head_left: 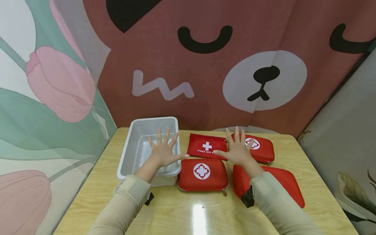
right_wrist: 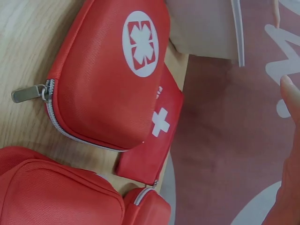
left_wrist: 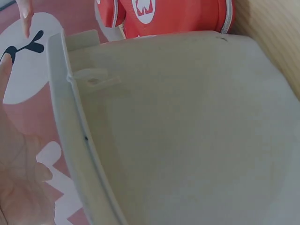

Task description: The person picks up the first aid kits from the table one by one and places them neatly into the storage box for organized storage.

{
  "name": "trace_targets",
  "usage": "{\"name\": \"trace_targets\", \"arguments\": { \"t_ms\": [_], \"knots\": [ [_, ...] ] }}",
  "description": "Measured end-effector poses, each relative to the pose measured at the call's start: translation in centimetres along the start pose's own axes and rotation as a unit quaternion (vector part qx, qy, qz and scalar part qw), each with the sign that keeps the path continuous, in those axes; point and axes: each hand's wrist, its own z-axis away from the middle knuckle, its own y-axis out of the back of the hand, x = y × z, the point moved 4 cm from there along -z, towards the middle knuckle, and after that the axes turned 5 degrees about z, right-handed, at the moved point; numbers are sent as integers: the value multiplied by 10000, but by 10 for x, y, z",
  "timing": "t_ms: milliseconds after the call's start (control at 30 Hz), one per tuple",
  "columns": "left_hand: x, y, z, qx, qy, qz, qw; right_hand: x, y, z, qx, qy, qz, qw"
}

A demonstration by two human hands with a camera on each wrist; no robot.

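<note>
A person's left hand (head_left: 164, 153) hovers, fingers spread, over a grey tub (head_left: 135, 147) while the right hand (head_left: 239, 152), likewise splayed, hangs above three red cases (head_left: 202, 182) and a flat red pouch (head_left: 201, 140) beside the tub on a wooden worktop (head_left: 167, 212).

The left hand (head_left: 163, 153) and the right hand (head_left: 238, 153) are hiding parts of what lies behind them.
From where I'm standing, the left thumb is blocking a bit of the grey box's (head_left: 124, 153) right rim, while the right hand is covering the end of the flat red pouch's (head_left: 194, 141) lettering and some of the rear case's (head_left: 266, 150) emblem. The right sleeve (head_left: 273, 195) is crossing the front-right case (head_left: 289, 182), concealing its middle. Each wrist view is cropping its own hand at the side; the left one is also cutting the box at the bottom.
</note>
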Motion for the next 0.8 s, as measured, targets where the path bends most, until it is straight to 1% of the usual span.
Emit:
{"name": "trace_targets", "arguments": {
  "t_ms": [133, 267, 467, 667, 800],
  "knots": [
    [-2, -1, 2, -95, 34, -41, 9999, 0, -3, 1, -93, -14, -23, 10000],
    [-7, 1, 7, -156, 62, -100, 9998, 0, -4, 3, -161, -50, -128, 9998],
    [-19, 7, 15, -33, 98, -296, 9995, -1, -6, 6, -265, -60, -201, 9994],
    [-30, 11, 24, -14, 103, -215, 9997, -6, -13, 11, -419, -57, -286, 9987],
    [-38, 13, 31, 54, 149, -143, 9998, -10, -19, 13, -405, -18, -335, 9986]
  ]
}}
